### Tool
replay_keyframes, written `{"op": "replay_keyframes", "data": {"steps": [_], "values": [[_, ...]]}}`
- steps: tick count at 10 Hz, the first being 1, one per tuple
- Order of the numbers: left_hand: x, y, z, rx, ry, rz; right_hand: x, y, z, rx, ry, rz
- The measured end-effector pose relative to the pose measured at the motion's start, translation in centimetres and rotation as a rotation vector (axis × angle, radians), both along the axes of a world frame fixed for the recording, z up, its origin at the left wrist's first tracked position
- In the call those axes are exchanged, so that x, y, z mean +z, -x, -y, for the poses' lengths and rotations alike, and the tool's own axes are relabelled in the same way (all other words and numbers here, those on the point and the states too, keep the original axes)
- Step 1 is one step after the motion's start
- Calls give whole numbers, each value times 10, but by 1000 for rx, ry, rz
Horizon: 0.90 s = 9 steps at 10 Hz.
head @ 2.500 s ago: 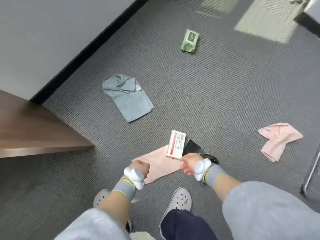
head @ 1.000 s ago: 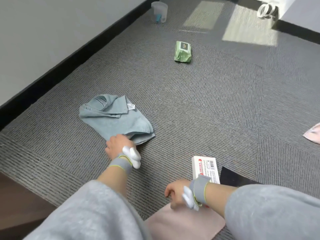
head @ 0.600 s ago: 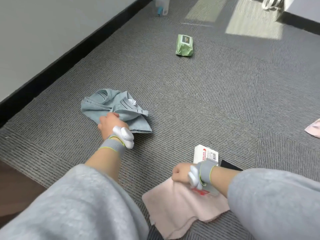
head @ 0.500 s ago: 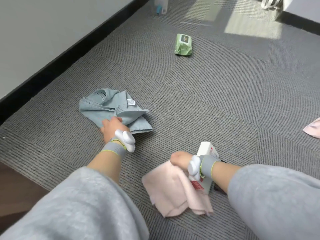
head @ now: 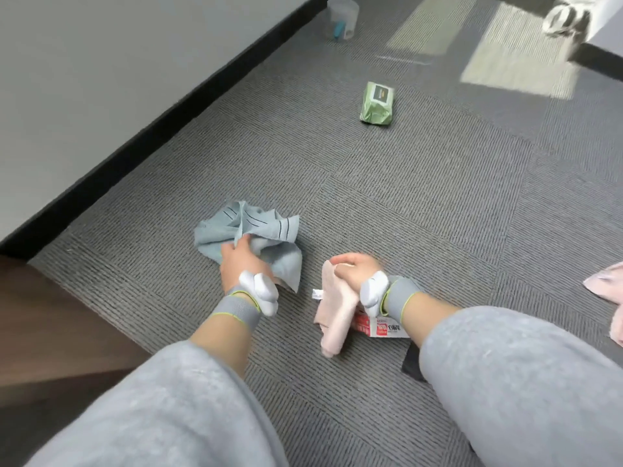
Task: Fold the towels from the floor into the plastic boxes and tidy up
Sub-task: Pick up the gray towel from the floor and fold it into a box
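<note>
The left hand [head: 241,261] is clutching the crumpled blue-grey towel [head: 249,237] on the carpet [head: 421,197]. The right hand [head: 354,269] is gripping the bunched pink towel [head: 335,315], hanging just beside it.

— What sort of place is this?
— An office, most likely: grey carpet tiles [head: 421,183] laid in squares, and a black baseboard [head: 168,119] under a plain white wall [head: 101,62].
— Anything else?
— A brown wooden top [head: 50,325] at the floor's left edge.
</note>
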<state>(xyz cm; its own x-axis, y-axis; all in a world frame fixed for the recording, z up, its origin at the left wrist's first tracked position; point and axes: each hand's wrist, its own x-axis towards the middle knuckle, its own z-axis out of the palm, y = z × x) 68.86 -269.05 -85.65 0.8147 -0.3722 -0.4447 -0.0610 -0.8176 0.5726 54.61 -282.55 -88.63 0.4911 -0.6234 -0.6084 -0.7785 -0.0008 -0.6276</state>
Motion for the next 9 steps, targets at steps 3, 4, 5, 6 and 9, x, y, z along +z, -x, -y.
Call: {"op": "replay_keyframes", "data": {"steps": [3,4,5,6,9], "values": [[236,-15,-34,-88,72,-90,223,-37,-22,355,183,-288],[322,-24,-37,-97,117,-233,300,-53,-27,316,170,-292],[437,-27,-57,-132,187,-215,434,-81,-59,409,236,-277],[551,-23,-89,-167,240,-259,530,-102,-90,446,325,-161],[761,-78,-184,-94,573,-67,780,-188,-177,888,616,68]]}}
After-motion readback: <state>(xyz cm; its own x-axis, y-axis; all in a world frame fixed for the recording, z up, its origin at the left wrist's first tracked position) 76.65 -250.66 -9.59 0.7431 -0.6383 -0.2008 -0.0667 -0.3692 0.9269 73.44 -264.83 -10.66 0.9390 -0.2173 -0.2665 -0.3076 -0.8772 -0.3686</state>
